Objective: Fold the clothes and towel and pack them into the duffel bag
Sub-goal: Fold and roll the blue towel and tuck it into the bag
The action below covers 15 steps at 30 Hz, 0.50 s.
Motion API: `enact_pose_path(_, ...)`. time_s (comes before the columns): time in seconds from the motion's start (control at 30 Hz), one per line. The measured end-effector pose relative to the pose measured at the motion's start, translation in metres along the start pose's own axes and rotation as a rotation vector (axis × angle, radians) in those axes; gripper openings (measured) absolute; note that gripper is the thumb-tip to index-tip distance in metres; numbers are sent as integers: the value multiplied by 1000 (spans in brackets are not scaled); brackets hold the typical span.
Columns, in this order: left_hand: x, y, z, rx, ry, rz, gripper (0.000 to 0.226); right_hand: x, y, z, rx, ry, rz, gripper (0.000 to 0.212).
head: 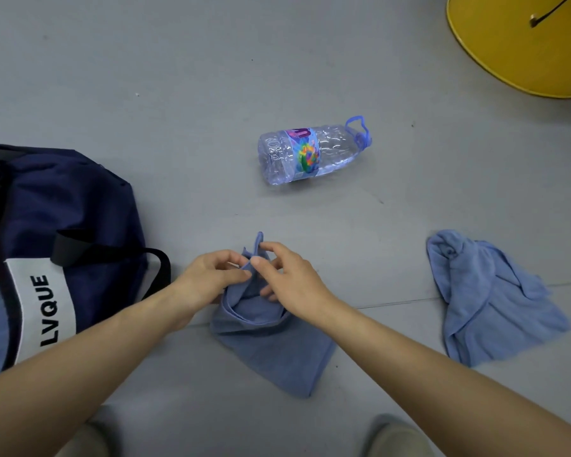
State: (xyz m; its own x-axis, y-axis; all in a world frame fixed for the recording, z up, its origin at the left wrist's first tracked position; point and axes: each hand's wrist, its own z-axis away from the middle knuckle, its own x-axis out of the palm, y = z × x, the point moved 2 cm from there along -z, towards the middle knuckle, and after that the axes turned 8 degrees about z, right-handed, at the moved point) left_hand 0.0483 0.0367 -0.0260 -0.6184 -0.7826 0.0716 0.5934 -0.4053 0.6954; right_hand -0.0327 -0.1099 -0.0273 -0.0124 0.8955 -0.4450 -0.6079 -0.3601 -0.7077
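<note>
A blue towel (274, 344) lies partly bunched on the grey floor in front of me. My left hand (208, 278) and my right hand (287, 278) meet above its far end, and both pinch the raised edge of the cloth between thumb and fingers. A second, lighter blue cloth (488, 301) lies crumpled on the floor to the right, apart from both hands. The navy duffel bag (56, 225) with a white "LVQUE" label and black straps sits at the left, close to my left forearm.
A clear plastic water bottle (314, 153) with a blue handle lies on its side on the floor beyond the towel. A yellow round object (521, 47) fills the top right corner. My two shoes show at the bottom edge.
</note>
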Motion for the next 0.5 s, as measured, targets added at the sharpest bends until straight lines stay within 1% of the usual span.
enact_pose_path(0.07, 2, 0, 0, -8, -43, -22, 18, 2, -2, -3, 74, -15, -119, 34)
enact_pose_path(0.17, 3, -2, 4, -8, -77, -43, 18, 3, -6, -4, 97, -38, -188, 22)
enact_pose_path(0.27, 4, -1, 7, 7, -22, 7, 21, 2, -6, -4, 86, -19, -222, 22)
enact_pose_path(0.4, 5, 7, 10, 30, 85, 52, 31, 3, -5, 0, 46, -28, -278, 12)
enact_pose_path(0.5, 7, 12, 13, 63, 79, 46, 30, 6, -5, 1, 10, -29, -264, 7)
